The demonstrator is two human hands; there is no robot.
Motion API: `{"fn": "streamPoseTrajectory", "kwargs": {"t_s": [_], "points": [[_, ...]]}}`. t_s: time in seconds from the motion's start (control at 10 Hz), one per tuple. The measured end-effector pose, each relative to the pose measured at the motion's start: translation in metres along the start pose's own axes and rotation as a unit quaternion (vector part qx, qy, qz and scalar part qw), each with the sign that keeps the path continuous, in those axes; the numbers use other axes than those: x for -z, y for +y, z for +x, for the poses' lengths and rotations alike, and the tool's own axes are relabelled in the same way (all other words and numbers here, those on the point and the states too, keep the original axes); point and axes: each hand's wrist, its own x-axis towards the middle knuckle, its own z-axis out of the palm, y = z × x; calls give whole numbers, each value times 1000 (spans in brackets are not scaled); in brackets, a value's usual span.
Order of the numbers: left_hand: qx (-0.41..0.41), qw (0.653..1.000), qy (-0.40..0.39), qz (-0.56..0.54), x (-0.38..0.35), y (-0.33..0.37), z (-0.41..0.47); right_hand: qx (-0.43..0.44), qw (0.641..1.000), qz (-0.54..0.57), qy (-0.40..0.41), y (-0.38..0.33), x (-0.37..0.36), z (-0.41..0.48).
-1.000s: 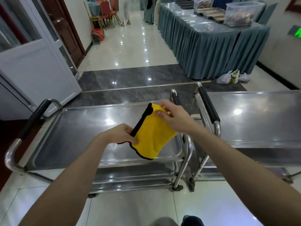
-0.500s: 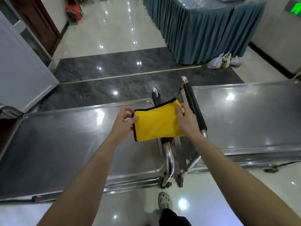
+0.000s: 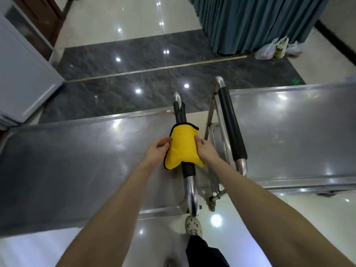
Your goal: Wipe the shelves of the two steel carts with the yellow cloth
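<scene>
The yellow cloth (image 3: 182, 147) with a black hem is draped over the black-padded handle (image 3: 180, 114) of the left steel cart (image 3: 81, 157). My left hand (image 3: 157, 153) pinches the cloth's left edge. On the cloth's right side rests my right hand (image 3: 206, 151), gripping it against the handle. The right steel cart (image 3: 300, 135) stands close beside, its own black handle (image 3: 230, 124) parallel to the first. Both top shelves are bare and shiny.
A table with a teal skirt (image 3: 250, 22) stands at the back right, with plastic bags (image 3: 275, 49) on the floor by it. A white door (image 3: 23, 74) is at the left. My foot (image 3: 193, 227) is just behind the left cart's corner.
The cloth was held up in the air between both hands; now it is lowered and folded over the left cart's handle. The view has tipped further down toward the carts.
</scene>
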Motion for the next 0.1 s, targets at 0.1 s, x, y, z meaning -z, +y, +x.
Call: {"fn": "streamPoseTrajectory", "kwargs": {"t_s": [0.1], "points": [[16,1000,21,-18,12,-1,-8,-20,999,22,37,6,11,-6]]}}
